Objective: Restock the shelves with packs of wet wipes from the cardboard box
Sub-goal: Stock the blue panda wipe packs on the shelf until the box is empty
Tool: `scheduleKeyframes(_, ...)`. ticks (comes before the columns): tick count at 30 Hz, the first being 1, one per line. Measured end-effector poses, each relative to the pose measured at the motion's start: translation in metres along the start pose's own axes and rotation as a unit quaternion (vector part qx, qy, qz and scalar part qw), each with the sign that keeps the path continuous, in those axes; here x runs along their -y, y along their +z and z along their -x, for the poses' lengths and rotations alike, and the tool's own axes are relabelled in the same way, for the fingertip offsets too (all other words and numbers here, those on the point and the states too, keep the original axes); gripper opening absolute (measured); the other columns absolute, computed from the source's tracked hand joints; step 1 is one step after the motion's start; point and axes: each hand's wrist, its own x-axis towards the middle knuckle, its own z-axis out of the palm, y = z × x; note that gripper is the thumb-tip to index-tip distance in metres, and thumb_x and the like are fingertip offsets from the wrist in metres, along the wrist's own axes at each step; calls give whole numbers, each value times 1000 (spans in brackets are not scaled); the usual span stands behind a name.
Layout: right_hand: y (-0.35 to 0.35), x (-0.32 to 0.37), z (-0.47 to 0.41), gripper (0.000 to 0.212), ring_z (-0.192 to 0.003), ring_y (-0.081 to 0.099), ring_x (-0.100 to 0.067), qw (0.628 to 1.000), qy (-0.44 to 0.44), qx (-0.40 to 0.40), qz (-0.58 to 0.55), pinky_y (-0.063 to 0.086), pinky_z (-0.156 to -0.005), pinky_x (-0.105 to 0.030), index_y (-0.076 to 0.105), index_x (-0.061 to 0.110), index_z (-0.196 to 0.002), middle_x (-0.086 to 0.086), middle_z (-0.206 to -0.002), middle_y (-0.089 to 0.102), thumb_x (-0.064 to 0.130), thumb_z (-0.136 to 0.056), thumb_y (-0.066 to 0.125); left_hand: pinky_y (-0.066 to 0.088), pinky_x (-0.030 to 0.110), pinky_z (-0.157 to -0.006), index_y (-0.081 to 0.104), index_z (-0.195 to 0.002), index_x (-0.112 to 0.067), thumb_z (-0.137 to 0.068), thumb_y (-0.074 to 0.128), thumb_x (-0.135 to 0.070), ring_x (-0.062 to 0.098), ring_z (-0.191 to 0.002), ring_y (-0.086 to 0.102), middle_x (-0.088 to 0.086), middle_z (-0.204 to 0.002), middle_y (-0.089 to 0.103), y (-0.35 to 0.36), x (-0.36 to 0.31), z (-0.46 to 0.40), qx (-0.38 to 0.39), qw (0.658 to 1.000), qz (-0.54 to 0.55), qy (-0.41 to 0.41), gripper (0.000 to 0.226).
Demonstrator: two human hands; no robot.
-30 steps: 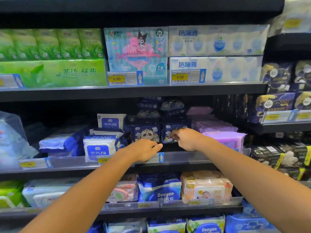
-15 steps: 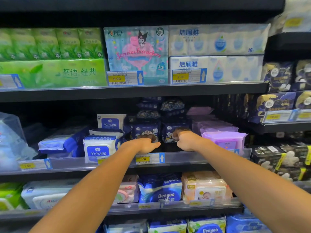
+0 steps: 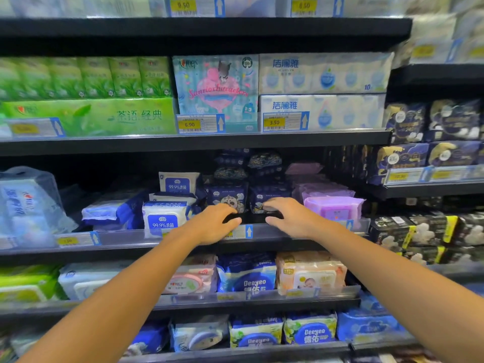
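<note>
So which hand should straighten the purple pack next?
The right hand, probably. It hovers open just beside the purple pack at the shelf front. The left hand sits farther away, in front of the dark blue cartoon packs, and would have to cross over.

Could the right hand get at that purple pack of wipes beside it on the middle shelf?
Probably yes. The right hand is open at the shelf front, and the purple pack sits just to its right at the front, with nothing between them.

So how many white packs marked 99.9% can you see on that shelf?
2: one white pack at the shelf front, left of the left hand, and one standing pack behind it. Others may be hidden.
</note>
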Motion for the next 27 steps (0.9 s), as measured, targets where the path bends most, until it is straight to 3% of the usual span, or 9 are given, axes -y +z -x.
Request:
scheduleKeyframes(4,4,10,36,60,-149,26,-23,1000,-23,-9,12,24,-121,-37,36,18,-153,-4,-160,33,38,-101,54,34,41,-115,37,-151,-21,-101,49,-43,20,-143,34,-1,-156,37,-7,-16,46,-49,998,-15,36,56)
scheduleKeyframes(10,10,22,88,59,-147,28,-18,996,-44,-71,-32,27,-121,-38,37,22,-153,1,-158,36,36,-99,58,27,35,-118,34,-152,-27,-101,49,-46,13,-147,26,-6,-161,30,-2,-24,107,-91,994,-12,54,57)
scheduleKeyframes(15,42,32,138,56,-146,29,-15,994,-77,-57,-46,27,-121,-38,40,23,-151,4,-156,39,33,-100,58,24,29,-117,39,-150,-23,-100,50,-43,13,-145,29,-6,-157,36,27,-18,161,-100,992,-14,73,55)
scheduleKeyframes(19,99,32,180,56,-147,27,-14,993,-94,-13,-68,25,-121,-36,40,22,-151,4,-156,38,34,-100,58,29,31,-115,46,-146,-19,-94,35,-57,17,-139,38,-1,-152,44,79,-3,212,-76,994,-15,72,66)
scheduleKeyframes(23,165,34,225,56,-142,36,-23,991,-84,53,-86,29,-119,-39,45,14,-148,-5,-152,44,31,-98,62,30,32,-113,50,-144,-17,-94,40,-52,18,-137,38,2,-149,47,148,12,266,-26,999,23,41,62)
scheduleKeyframes(27,244,23,266,59,-137,45,-32,984,-33,135,-109,34,-116,-45,49,9,-144,-13,-146,50,39,-95,62,31,39,-116,49,-144,-16,-89,33,-59,26,-138,42,6,-150,47,227,36,316,59,997,46,-18,72)
